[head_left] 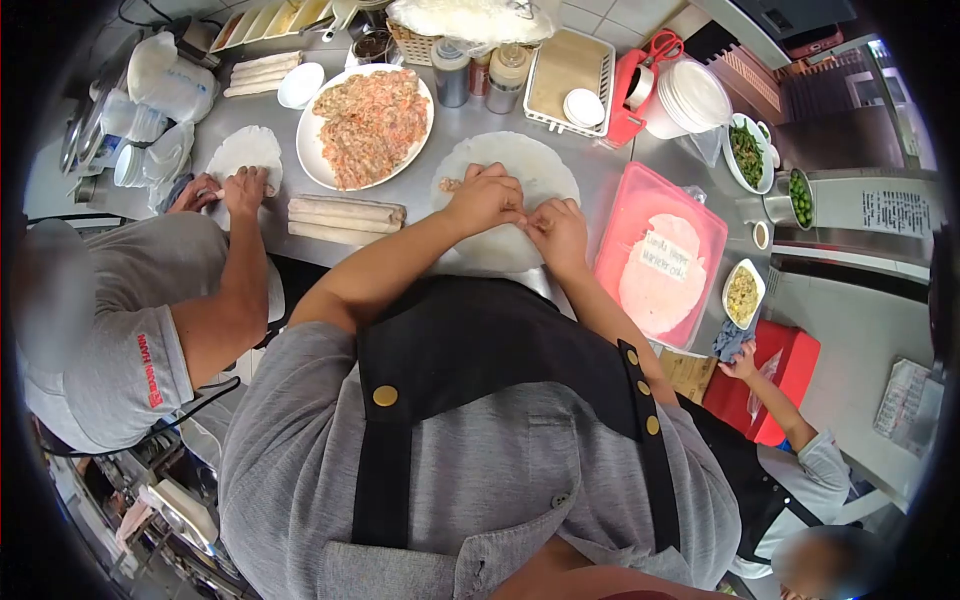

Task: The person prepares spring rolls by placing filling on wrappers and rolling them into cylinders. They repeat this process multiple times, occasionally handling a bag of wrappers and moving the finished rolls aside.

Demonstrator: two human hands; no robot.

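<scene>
A round, pale, translucent wrapper [548, 165] lies flat on the steel counter in front of me. Over its middle, my left hand [487, 200] has its fingers curled down and closed at the sheet. A bit of pinkish filling [449, 185] peeks out at its left. My right hand [558, 235] is closed too, its fingertips meeting those of my left hand on the near half of the wrapper. What exactly lies under the fingers is hidden. To the left sit several finished rolls [345, 215] and a white plate [304, 150] heaped with minced filling [370, 125].
A pink lidded box [715, 235] with a handwritten label stands at right. Sauce bottles [451, 75], a white basket [612, 60] and a red tape dispenser [628, 100] line the back. Co-workers' hands [243, 190] handle another wrapper at left; another person's hand [740, 360] holds a cloth at right.
</scene>
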